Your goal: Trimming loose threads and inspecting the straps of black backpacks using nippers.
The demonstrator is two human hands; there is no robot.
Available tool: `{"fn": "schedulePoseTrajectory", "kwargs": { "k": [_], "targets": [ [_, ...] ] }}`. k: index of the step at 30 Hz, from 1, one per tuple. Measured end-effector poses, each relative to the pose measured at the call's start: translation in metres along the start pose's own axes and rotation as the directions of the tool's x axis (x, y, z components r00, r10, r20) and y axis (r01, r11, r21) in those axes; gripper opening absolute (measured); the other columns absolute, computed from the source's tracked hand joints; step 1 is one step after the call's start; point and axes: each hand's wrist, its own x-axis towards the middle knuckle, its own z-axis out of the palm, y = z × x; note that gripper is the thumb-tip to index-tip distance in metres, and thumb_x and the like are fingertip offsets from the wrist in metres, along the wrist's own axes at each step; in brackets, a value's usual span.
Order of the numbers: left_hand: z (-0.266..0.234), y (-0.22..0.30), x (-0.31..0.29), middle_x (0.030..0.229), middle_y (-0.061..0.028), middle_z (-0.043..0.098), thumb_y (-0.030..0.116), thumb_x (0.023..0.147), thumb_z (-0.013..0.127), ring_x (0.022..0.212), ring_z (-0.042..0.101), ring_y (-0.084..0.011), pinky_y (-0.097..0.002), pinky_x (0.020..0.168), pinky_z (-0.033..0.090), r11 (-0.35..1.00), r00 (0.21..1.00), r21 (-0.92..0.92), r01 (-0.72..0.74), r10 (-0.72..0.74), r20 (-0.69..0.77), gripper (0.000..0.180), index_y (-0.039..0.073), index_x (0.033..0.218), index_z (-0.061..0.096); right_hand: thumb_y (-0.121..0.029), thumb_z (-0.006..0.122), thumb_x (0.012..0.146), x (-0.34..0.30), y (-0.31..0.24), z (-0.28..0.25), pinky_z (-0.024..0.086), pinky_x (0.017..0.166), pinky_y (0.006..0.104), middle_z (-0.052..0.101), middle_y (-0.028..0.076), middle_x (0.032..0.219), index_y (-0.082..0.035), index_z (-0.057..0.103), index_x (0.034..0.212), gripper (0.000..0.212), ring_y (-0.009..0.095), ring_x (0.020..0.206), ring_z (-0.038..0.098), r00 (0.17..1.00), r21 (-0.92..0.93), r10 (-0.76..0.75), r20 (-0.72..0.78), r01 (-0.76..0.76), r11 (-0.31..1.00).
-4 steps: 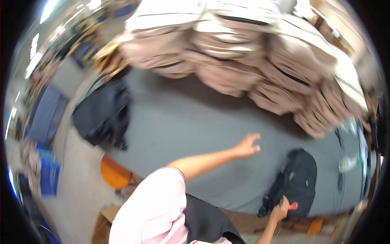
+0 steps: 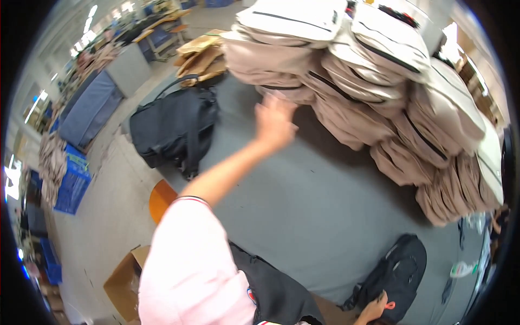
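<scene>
My left hand [image 2: 275, 123] is lifted over the grey-covered table, at the lower edge of a stack of beige backpacks [image 2: 352, 116]. Its fingers are stretched out and slightly blurred, with nothing seen in them; whether it touches the stack I cannot tell. At the lower right, my right hand [image 2: 372, 310] is closed at the near end of a black backpack [image 2: 400, 271] lying on the table. A small orange-red looped handle [image 2: 389, 305] sticks out of that hand; the rest of that tool is hidden. Another black backpack [image 2: 173, 127] with its straps showing lies on the table's left end.
The grey table [image 2: 303, 206] spreads before me. Brown paper-like pieces [image 2: 203, 57] lie at its far left corner. An orange stool seat [image 2: 162, 200] and an open cardboard box [image 2: 122, 284] stand by the near left side. A blue crate [image 2: 73, 184] is further left; a clear plastic bottle [image 2: 463, 270] lies at right.
My left hand has swung forward and left from mid-table to the stack of beige backpacks. The view has shifted too; my right hand stays at the black backpack.
</scene>
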Motion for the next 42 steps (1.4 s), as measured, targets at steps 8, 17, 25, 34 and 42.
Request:
{"fn": "schedulePoseTrajectory", "kwargs": {
  "k": [8, 17, 25, 34, 42],
  "targets": [
    [-0.198, -0.287, -0.121, 0.152, -0.0155, 0.008, 0.056, 0.063, 0.073, 0.138, 0.005, -0.0410, -0.0610, 0.105, 0.016, 0.523, 0.535, 0.625, 0.580, -0.823, 0.192, 0.104, 0.018, 0.145, 0.022, -0.016, 0.050, 0.095, 0.024, -0.163, -0.048, 0.051, 0.068, 0.0359, 0.066, 0.014, 0.090, 0.001, 0.064, 0.096, 0.022, 0.026, 0.076, 0.064, 0.986, 0.457, 0.134, -0.102, -0.073, 0.887],
    [-0.206, -0.325, -0.213, 0.132, -0.0161, 0.046, 0.031, 0.068, 0.073, 0.125, 0.040, -0.0314, -0.0430, 0.095, 0.043, 0.944, 0.831, 0.308, 0.118, -0.264, 0.489, 0.060, 0.007, 0.120, 0.053, -0.009, 0.048, 0.094, -0.031, -0.282, 0.024, 0.043, 0.045, 0.0228, 0.062, 0.008, 0.074, -0.001, 0.061, 0.099, 0.016, 0.010, 0.057, 0.055, 0.874, 0.791, -0.228, 0.428, -0.242, 0.561],
    [-0.182, -0.184, -0.149, 0.067, -0.0103, 0.052, 0.007, 0.065, 0.061, 0.063, 0.055, -0.0295, -0.0390, 0.055, 0.045, 0.958, 0.939, -0.019, -0.286, 0.285, 0.194, 0.011, 0.005, 0.069, 0.051, -0.014, 0.049, 0.095, -0.002, -0.424, 0.021, 0.042, 0.044, 0.0227, 0.063, 0.008, 0.080, 0.002, 0.060, 0.097, 0.020, 0.012, 0.062, 0.060, 0.695, 0.851, -0.492, 0.525, -0.430, 0.301],
    [-0.052, 0.063, -0.243, 0.082, -0.0106, 0.049, 0.005, 0.065, 0.060, 0.072, 0.053, -0.0267, -0.0354, 0.060, 0.048, 0.829, 0.874, -0.556, -0.051, 0.307, 0.377, 0.015, 0.005, 0.077, 0.050, -0.025, 0.051, 0.093, 0.049, -0.386, 0.168, 0.044, 0.087, 0.0327, 0.065, 0.014, 0.102, -0.001, 0.056, 0.118, 0.035, 0.025, 0.095, 0.062, 0.772, 0.772, -0.304, 0.559, -0.350, 0.530],
    [-0.081, -0.021, -0.095, 0.130, -0.0195, 0.045, 0.022, 0.071, 0.068, 0.129, 0.030, -0.0368, -0.0470, 0.102, 0.028, 0.959, 0.994, -0.267, -0.094, 0.107, 0.034, 0.065, 0.003, 0.128, 0.043, -0.015, 0.062, 0.085, 0.060, -0.336, 0.015, 0.045, 0.084, 0.0291, 0.065, 0.011, 0.101, 0.003, 0.056, 0.117, 0.037, 0.017, 0.092, 0.059, 0.532, 0.613, -0.324, 0.782, -0.567, 0.550]
  ]
}}
